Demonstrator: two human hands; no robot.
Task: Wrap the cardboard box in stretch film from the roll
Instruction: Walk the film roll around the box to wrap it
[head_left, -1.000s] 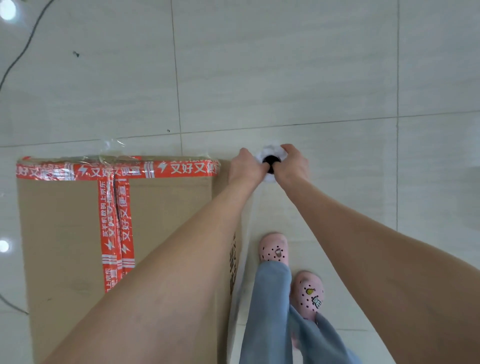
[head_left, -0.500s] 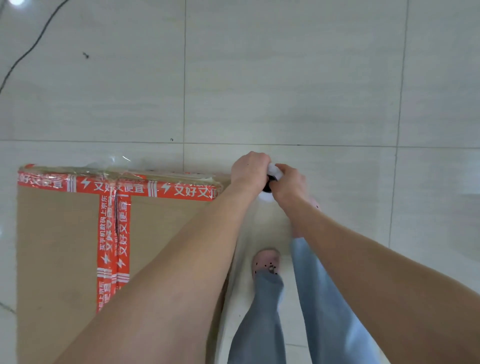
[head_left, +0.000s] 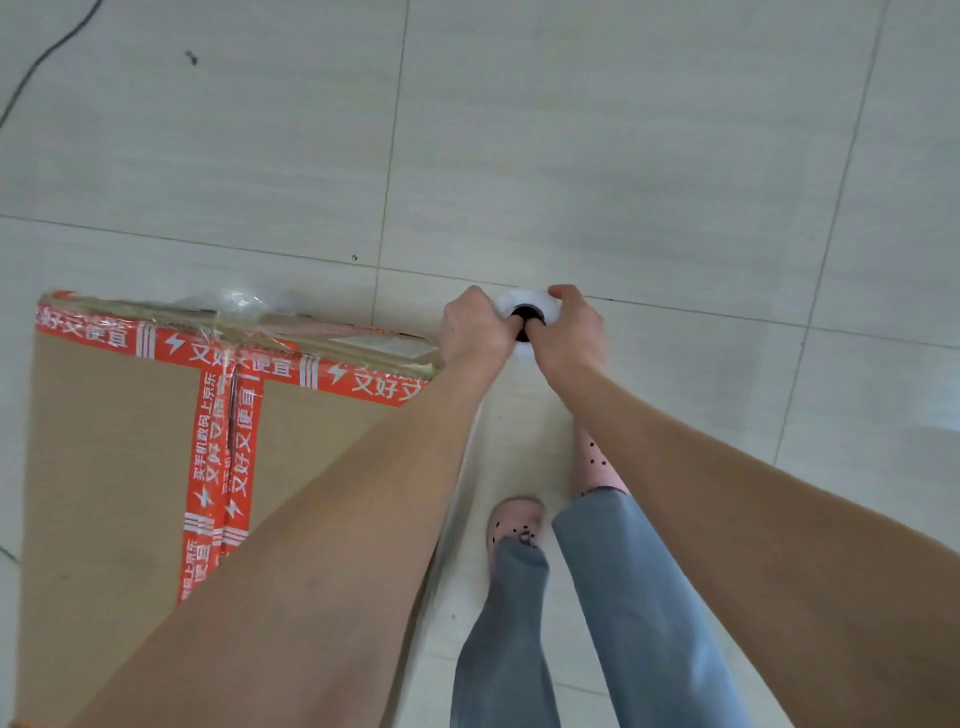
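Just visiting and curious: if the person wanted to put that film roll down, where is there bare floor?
Bare floor tiles stretch beyond the left hand and right hand, which grip the roll, and right of the right arm. It is crowded between the cardboard box and the feet. A cable crosses the far-left corner.

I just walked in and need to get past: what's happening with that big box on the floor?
A person is wrapping the cardboard box in stretch film. The left hand and right hand both grip the film roll, held upright just off the box's far right corner. Some crinkled film sits along the far top edge. The red tape on top looks uncovered.
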